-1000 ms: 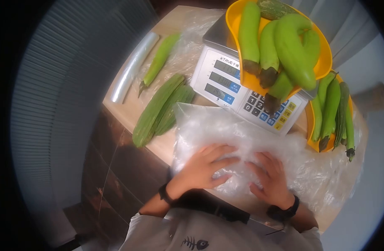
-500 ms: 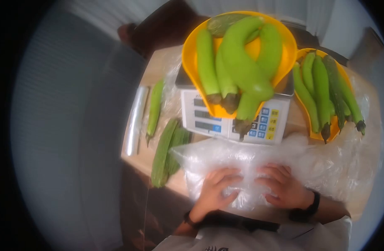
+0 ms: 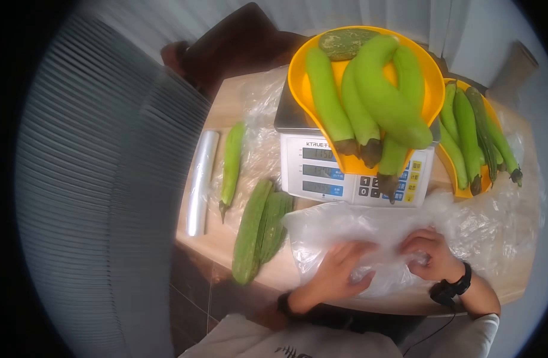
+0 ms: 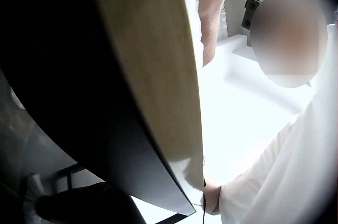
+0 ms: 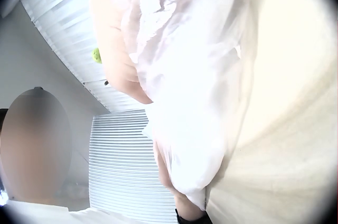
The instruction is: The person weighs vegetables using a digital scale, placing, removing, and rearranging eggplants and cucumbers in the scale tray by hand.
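Crumpled clear plastic [image 3: 321,227] lies in front of the scale. On its left part rests my left hand [image 3: 339,273], fingers fairly straight and thumb spread apart. My right hand [image 3: 430,255] has its fingers curled into the bunched film, its thumb below them. The right wrist view shows the film [image 5: 185,76] raised in folds against the fingers [image 5: 119,60]. Behind the hands stands a white scale [image 3: 298,173], its pan [image 3: 432,77] holding several light green vegetables [image 3: 327,95] and a darker mottled one [image 3: 345,45].
A second yellow tray [image 3: 445,156] with several long green vegetables [image 3: 465,116] stands at the right. Toward the left lie ridged gourds [image 3: 250,238], one slim green vegetable [image 3: 231,167] and a roll of clear film [image 3: 202,182]. The table edge [image 4: 153,71] shows in the left wrist view.
The head view has shifted. My right hand's fingers have curled more into the plastic, and the two hands are slightly farther apart. The vegetables and scale look undisturbed.
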Action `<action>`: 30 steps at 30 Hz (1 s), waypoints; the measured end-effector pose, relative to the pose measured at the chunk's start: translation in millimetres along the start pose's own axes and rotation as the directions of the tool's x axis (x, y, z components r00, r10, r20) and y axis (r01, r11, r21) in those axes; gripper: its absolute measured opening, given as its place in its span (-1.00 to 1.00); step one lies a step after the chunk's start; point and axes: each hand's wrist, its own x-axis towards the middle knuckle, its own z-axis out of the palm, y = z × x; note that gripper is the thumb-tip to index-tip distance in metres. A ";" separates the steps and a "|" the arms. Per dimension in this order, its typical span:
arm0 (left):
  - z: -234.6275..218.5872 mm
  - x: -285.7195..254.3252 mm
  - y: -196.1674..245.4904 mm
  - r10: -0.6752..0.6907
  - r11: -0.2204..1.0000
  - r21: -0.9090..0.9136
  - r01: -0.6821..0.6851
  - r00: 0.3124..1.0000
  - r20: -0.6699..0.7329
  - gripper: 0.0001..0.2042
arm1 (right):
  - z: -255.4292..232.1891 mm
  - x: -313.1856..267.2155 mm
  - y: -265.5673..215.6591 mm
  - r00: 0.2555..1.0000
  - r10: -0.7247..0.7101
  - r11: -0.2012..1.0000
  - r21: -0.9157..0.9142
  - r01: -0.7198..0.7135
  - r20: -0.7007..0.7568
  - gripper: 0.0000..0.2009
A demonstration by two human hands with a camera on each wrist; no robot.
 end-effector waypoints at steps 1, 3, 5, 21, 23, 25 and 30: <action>-2.1 1.7 4.3 -0.008 0.998 -0.065 0.005 0.999 -0.045 -0.51 | -0.7 0.8 -0.5 1.000 0.003 1.000 0.007 -0.003 -0.002 -0.73; -5.5 -2.2 7.2 0.063 0.997 -0.045 -0.065 0.997 -0.046 -0.48 | -2.8 1.0 -2.5 1.000 0.000 1.000 0.004 0.000 0.011 -0.74; -13.7 -0.3 11.7 0.146 0.989 -0.017 -0.147 0.988 -0.050 -0.45 | -1.0 1.0 -2.6 1.000 0.012 1.000 0.018 -0.012 -0.013 -0.76; -92.0 192.9 80.9 0.387 0.805 0.441 -0.396 0.915 0.115 -0.56 | -15.9 -5.9 -3.0 0.999 -0.041 0.999 0.029 0.040 0.023 -0.76; -88.3 187.9 82.0 0.398 0.792 0.462 -0.399 0.911 0.105 -0.53 | -18.5 -4.5 -3.2 0.998 -0.034 0.998 0.049 0.031 0.049 -0.76; -89.6 183.2 80.8 0.349 0.776 0.522 -0.353 0.931 0.111 -0.46 | -18.3 -3.9 -1.8 0.999 -0.036 0.998 0.049 0.034 0.036 -0.76; -79.0 188.1 56.4 0.374 0.758 0.596 -0.265 0.925 -0.065 -0.44 | -16.7 -1.0 0.2 0.997 0.002 0.998 0.069 -0.007 0.078 -0.76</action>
